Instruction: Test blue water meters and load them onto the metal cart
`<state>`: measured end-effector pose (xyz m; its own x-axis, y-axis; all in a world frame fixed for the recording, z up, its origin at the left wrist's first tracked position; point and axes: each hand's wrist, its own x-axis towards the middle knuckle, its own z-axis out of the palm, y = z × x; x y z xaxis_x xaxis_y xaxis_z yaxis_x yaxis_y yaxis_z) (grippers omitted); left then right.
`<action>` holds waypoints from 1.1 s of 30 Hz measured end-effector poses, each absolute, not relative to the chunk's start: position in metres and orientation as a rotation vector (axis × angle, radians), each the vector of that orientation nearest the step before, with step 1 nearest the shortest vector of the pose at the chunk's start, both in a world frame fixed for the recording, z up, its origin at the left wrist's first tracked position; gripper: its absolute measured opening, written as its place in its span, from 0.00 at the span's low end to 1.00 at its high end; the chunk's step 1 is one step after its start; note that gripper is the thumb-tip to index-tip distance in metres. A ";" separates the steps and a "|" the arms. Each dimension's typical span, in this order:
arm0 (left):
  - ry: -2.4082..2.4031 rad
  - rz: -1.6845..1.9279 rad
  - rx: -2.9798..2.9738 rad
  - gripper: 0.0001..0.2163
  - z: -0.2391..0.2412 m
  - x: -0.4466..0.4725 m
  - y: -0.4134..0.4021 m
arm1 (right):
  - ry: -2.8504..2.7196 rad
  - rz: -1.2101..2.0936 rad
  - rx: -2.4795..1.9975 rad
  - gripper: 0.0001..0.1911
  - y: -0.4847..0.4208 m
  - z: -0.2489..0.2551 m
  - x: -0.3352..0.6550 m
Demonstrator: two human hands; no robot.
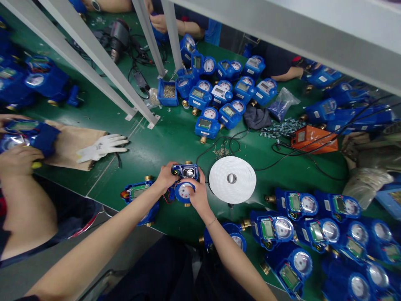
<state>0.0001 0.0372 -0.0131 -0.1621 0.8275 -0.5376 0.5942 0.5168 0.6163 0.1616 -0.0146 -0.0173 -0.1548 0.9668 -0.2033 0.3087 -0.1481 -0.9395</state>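
Note:
A blue water meter [185,191] with a round dial and brass ends lies on the green bench in front of me. Its rectangular housing is uncovered at the top, showing dark parts inside. My left hand [168,176] grips the housing's left side, fingers closed at its edge. On the right, my right hand [198,190] wraps the meter, thumb over the dial and fingers along the housing. Red and dark wires hang by the meter's left side. Just left, partly behind my left forearm, sits another open meter [138,191] with a green circuit board.
A white round reel [232,179] stands right of my hands. Many meters [283,228] fill the bench's right side; more [206,123] stand at the back. A blue screw box [168,93], orange device [314,139], white glove [102,148] and grey posts surround. A co-worker's hand [19,161] is left.

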 end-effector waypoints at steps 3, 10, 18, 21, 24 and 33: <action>1.784 0.295 1.177 0.25 -0.005 -0.004 0.039 | -1.493 1.323 -1.490 0.21 -0.014 -0.017 0.162; 1.740 0.258 1.192 0.28 -0.004 -0.004 0.040 | -1.514 1.311 -1.504 0.21 -0.013 -0.014 0.162; 1.763 0.233 1.223 0.25 -0.009 -0.002 0.046 | -1.527 1.310 -1.487 0.21 -0.014 -0.015 0.164; 1.780 0.237 1.198 0.26 -0.008 0.000 0.046 | -1.532 1.304 -1.482 0.22 -0.014 -0.014 0.164; 1.788 0.242 1.168 0.26 -0.008 0.001 0.046 | -1.540 1.298 -1.487 0.21 -0.014 -0.014 0.163; 1.766 0.348 1.160 0.24 -0.010 -0.007 0.035 | -1.556 1.257 -1.492 0.23 -0.012 -0.023 0.163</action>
<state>-0.0073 0.0347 -0.0100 -0.0880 0.8250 -0.5583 0.5514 0.5071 0.6624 0.1635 -0.0123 -0.0226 -0.1559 0.9737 -0.1662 0.3672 -0.0991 -0.9249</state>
